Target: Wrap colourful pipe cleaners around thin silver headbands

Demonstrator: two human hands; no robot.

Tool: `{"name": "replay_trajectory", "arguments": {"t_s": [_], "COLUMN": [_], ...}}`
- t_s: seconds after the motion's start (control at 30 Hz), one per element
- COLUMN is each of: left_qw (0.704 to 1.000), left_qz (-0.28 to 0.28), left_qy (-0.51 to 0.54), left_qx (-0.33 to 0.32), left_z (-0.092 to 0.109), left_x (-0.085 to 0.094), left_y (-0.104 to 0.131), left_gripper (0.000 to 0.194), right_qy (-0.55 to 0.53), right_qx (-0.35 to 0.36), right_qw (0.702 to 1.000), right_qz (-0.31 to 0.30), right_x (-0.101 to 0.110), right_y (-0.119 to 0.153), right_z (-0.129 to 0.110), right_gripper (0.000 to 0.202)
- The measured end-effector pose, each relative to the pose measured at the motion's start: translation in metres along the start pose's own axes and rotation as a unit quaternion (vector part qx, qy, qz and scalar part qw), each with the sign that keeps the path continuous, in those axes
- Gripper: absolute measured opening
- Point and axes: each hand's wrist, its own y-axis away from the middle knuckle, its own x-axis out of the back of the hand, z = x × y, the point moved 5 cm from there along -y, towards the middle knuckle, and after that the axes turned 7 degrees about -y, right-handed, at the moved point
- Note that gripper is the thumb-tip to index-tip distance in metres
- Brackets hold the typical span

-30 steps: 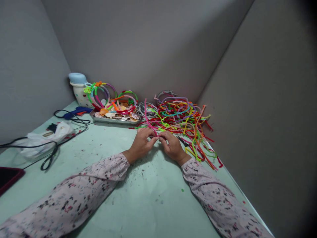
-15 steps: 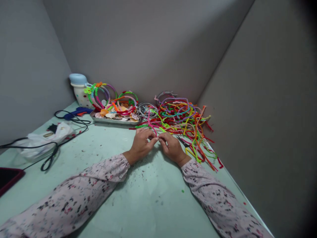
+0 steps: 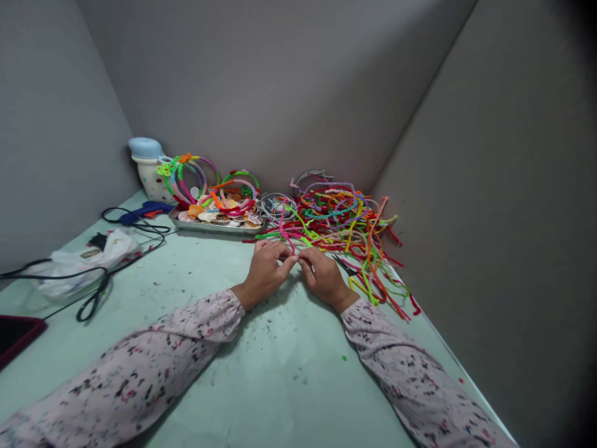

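Observation:
Thumb and fingers of my left hand (image 3: 269, 269) are pinched on a pink pipe cleaner (image 3: 285, 229), whose free end sticks up above the fingertips. My right hand (image 3: 319, 274) meets it at the fingertips, also pinched, on the lower end of the same pipe cleaner; the exact grip is partly hidden. Just beyond both hands spreads a tangled heap of coloured pipe cleaners (image 3: 342, 211). Scissors (image 3: 347, 267) with dark blades and yellow handles lie to the right of my right hand, partly under the strands.
A metal tray (image 3: 219, 229) of shells and wrapped hoops (image 3: 189, 180) stands at the back, beside coiled wire (image 3: 277, 206). Further left are a blue-lidded bottle (image 3: 152, 171), a blue glue gun (image 3: 144, 212), a black cable (image 3: 105, 274), a plastic bag (image 3: 69, 267) and a phone (image 3: 18, 336).
Almost nothing differs. The free end of the pink pipe cleaner has shifted slightly to the right, while both hands keep their places.

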Motion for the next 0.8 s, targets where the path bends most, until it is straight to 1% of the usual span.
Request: {"name": "replay_trajectory", "arguments": {"t_s": [0.33, 0.53, 0.8], "left_qw": [1.0, 0.997, 0.99], "left_qz": [-0.002, -0.011, -0.034], "left_qy": [0.007, 0.027, 0.069], "left_qx": [0.027, 0.067, 0.12], "left_z": [-0.003, -0.008, -0.016], "left_x": [-0.003, -0.006, -0.013], "left_y": [0.0, -0.001, -0.002], "left_gripper": [0.019, 0.02, 0.019], "right_qy": [0.018, 0.032, 0.071], "right_qx": [0.006, 0.021, 0.013], "right_qw": [1.0, 0.999, 0.997], "right_qz": [-0.013, -0.019, -0.039], "right_x": [-0.002, -0.002, -0.005], "right_y": [0.0, 0.0, 0.002], "right_z": [0.0, -0.001, -0.001], "right_gripper": [0.013, 0.013, 0.013]}}
